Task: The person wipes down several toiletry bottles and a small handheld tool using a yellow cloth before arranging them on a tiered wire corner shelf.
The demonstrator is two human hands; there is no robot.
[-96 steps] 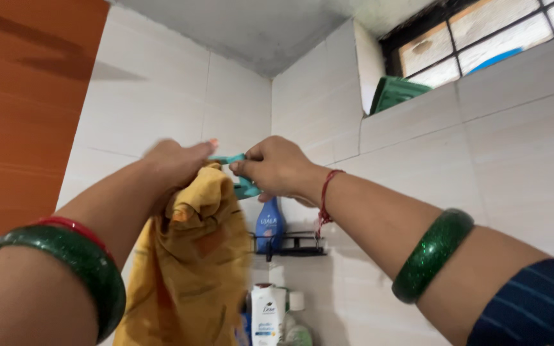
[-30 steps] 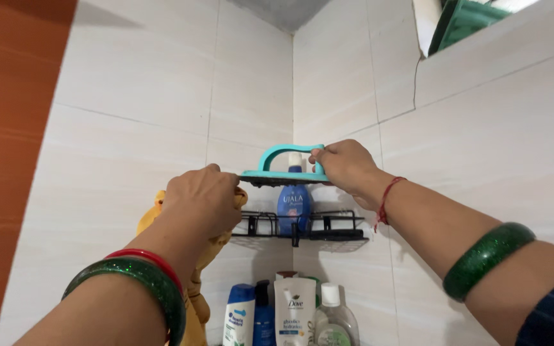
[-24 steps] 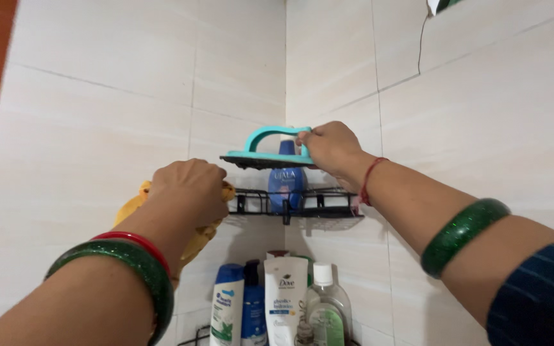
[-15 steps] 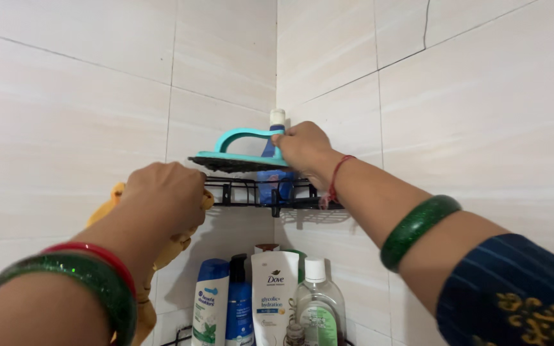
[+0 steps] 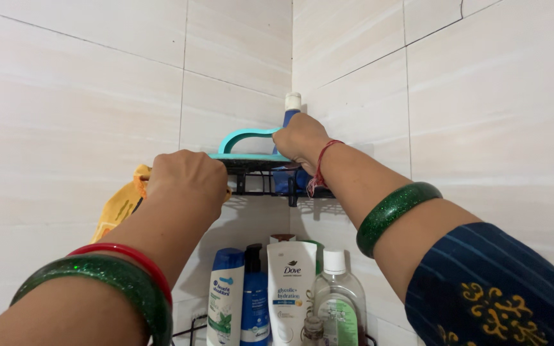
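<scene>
My right hand grips the arched handle of a teal scrub brush, which rests low on the black wire corner shelf. A blue bottle with a white cap stands on that shelf behind the hand. My left hand is closed on a yellow cloth that hangs down at the left of the shelf, close to the tiled wall.
Below, a lower shelf holds several bottles: a blue and white one, a dark blue pump bottle, a white tube and a clear bottle with a white cap. Pale wall tiles meet in the corner.
The brush has come down from head height onto the upper wire shelf with my right hand still on its handle. My left hand lowered with the cloth. The view tilted down.
</scene>
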